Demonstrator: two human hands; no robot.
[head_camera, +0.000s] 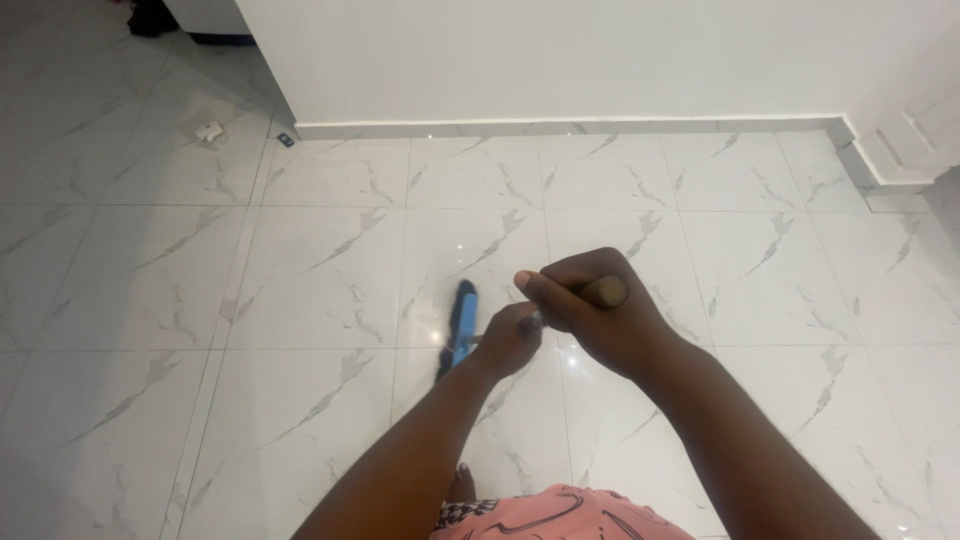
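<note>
Both hands clamp the round wooden broom handle (604, 291), right hand (590, 310) fisted at its top, left hand (510, 338) just below, the blue bristled head (461, 320) down on glossy veined marble tiles (330, 270).

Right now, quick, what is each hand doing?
Left hand: closed around the broom handle, lower down.
Right hand: closed around the handle's top end.
</note>
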